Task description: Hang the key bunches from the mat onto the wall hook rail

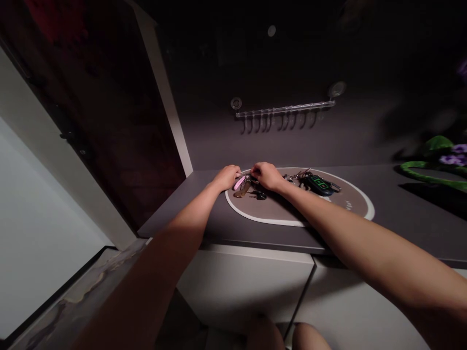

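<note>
Two bare hands work close together over one bunch of keys, which lies at the left end of the oval mat on the tabletop. The left hand is beside the pink tag, with its fingers bent and close together at the upper edge of the bunch. The right hand comes from the other side, its fingers curled inward. Probably they are set so in order that one side steadies the small metal parts while the other side handles them; this is my judgement. The mat bears the weight of the keys, so nothing needs to be lifted high. The fob lies with a second bunch farther right on the mat, apart from the fingers. Above, the rail with its hooks is fixed on the wall, held by a round mount at each end.

The fingertips of both hands are small and dim, and I cannot tell if either is clamped on a ring or a key, or only touches. The right forearm covers part of the mat, and the flowers are cut off at the right border.
</note>
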